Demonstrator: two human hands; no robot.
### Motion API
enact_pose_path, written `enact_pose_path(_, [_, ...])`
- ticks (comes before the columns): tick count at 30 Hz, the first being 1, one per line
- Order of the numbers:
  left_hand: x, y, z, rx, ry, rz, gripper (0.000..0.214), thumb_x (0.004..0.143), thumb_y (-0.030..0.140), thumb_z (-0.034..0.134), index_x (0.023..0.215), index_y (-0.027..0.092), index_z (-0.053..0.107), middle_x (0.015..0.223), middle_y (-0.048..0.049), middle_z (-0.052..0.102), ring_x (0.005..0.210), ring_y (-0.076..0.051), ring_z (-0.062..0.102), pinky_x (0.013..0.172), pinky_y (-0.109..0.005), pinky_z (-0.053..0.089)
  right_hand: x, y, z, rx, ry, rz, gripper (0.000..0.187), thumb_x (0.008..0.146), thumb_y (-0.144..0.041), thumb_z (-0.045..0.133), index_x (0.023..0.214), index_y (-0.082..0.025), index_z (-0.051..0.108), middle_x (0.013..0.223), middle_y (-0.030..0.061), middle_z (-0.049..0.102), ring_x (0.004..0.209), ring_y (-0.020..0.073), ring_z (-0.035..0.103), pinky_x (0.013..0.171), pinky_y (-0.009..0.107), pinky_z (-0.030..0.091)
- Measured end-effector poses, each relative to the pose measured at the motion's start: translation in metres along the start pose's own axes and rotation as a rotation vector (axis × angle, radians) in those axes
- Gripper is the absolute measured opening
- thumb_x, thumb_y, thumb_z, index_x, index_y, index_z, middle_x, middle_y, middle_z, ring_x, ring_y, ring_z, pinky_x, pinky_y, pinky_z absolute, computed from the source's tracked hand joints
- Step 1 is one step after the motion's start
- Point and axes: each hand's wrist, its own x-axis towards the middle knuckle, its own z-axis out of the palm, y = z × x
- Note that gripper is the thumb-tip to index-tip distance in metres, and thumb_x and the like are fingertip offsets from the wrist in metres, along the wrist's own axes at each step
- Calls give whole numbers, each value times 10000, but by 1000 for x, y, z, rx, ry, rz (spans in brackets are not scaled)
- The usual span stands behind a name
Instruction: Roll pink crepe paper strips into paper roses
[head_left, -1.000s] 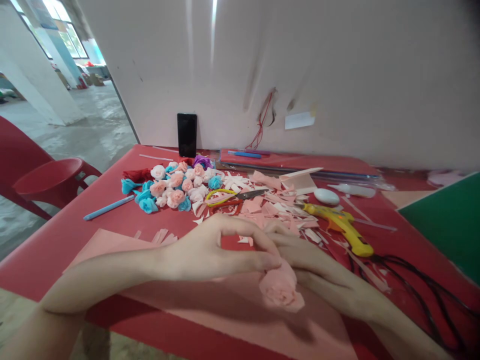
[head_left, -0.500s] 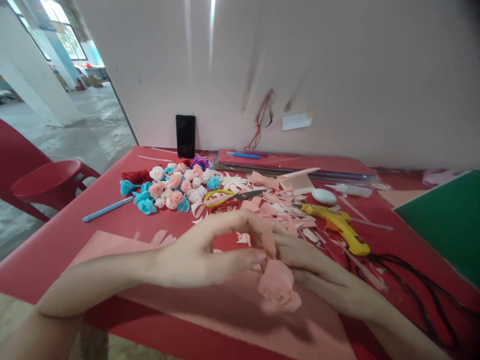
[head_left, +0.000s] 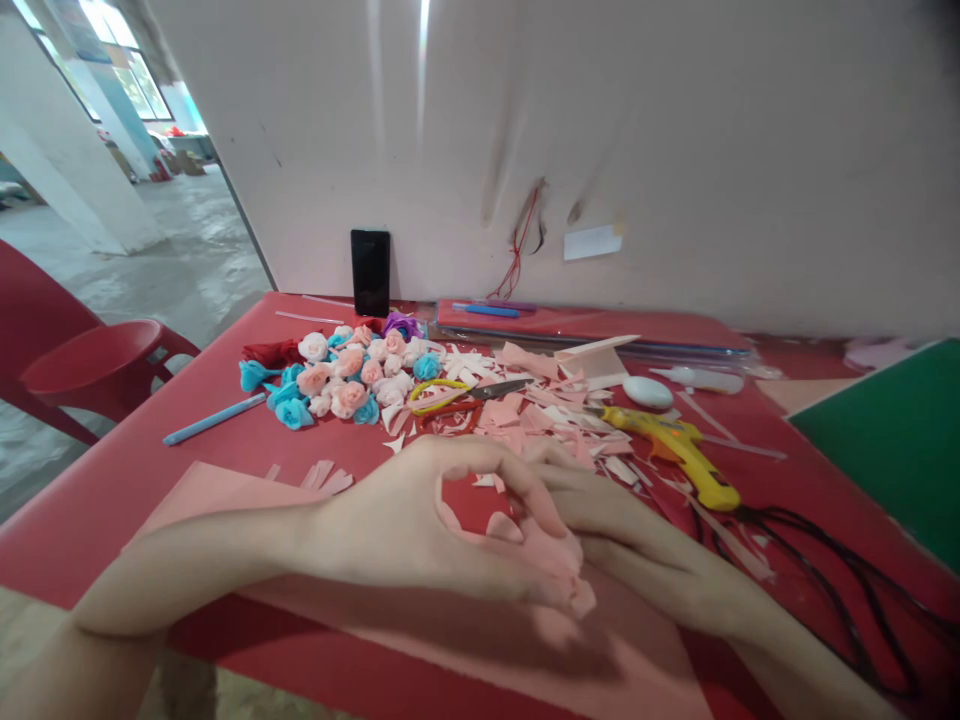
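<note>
A pink paper rose (head_left: 576, 592) is between my two hands over the table. My left hand (head_left: 397, 525) curls around the bloom, thumb on the near side and fingers over the top, covering much of it. My right hand (head_left: 637, 525) lies against the rose from the right, its fingers closed around the base; its fingertips are partly hidden behind my left hand. Underneath lies a pink paper sheet (head_left: 450, 628) on the red table. Just beyond my hands are paper scraps (head_left: 544, 415) and scissors (head_left: 484, 392) with yellow and red handles.
Finished paper roses (head_left: 349, 365) cluster at the back left, near a phone (head_left: 371, 272) leaning on the wall. A blue pen (head_left: 214, 418) lies left. On the right are a yellow glue gun (head_left: 679, 445) with black cord, a white oval object (head_left: 647, 392) and a green board (head_left: 892, 440).
My left hand has shifted right and toward me, from pinching near the base to closing over the bloom. The rose is now mostly covered. My right hand has barely moved.
</note>
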Motion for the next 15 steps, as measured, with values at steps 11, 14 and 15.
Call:
enact_pose_path(11, [0,-1,-2,-44,-29,-8,169,710,123,681,755,156,521,735,17,631,749,-124,651,771,-301,508,-2,1,1,-24,-24,0,387,962,-399,246,807,-273,578,754,9,585,765,169,577,770,320,501])
enact_pose_path(14, [1,-2,-2,-45,-28,0,169,701,119,687,743,152,527,733,14,619,753,-130,647,774,-307,513,-2,-1,2,-33,-38,11,355,966,-363,262,832,-274,579,768,5,597,795,164,591,835,319,486])
enact_pose_path(15, [1,-2,-2,-42,-29,3,171,696,120,692,742,151,530,732,14,616,753,-132,647,771,-310,515,-2,-1,2,-31,-42,15,351,967,-358,264,839,-274,580,776,4,603,804,162,597,875,324,471])
